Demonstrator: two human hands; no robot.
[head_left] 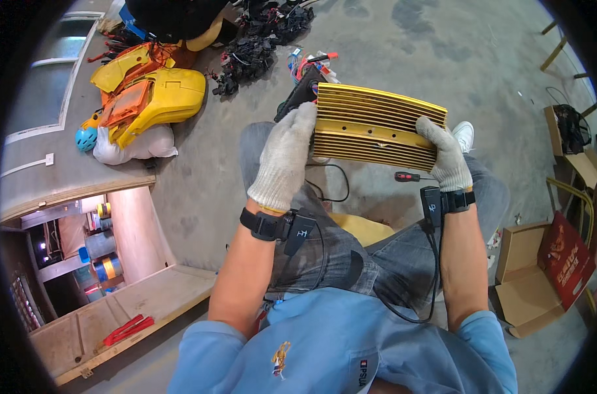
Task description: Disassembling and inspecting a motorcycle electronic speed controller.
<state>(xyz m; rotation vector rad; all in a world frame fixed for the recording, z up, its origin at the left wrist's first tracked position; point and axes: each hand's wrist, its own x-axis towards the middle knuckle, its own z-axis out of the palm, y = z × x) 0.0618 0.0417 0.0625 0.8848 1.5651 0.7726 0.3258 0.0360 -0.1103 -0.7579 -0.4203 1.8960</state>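
You are sitting over a concrete floor (403,46) with a gold, ribbed metal housing (376,126) held above your knees, its long fins running left to right. Your left hand (286,154), in a grey knit glove, is closed around the housing's left end, fingers wrapped over the top edge and the thumb side hidden behind it. Your right hand (445,152), gloved the same way, clamps the right end, fingers curled over the upper right corner. Both hands are gripping the housing, so it hangs clear of your lap and touches nothing else that can be seen. A black part with red and blue wires (309,65) shows just behind the housing's upper left corner; whether it is joined to the housing cannot be told.

Just below the housing, near your right wrist, a small screwdriver with a red and black handle (408,176) lies on the floor. A black cable (331,187) loops beside your left knee. Well to your left lie yellow and orange plastic shells (150,95) on the floor, with a heap of black wiring (252,56) beyond them. An open cardboard box (531,276) sits to your right, well apart
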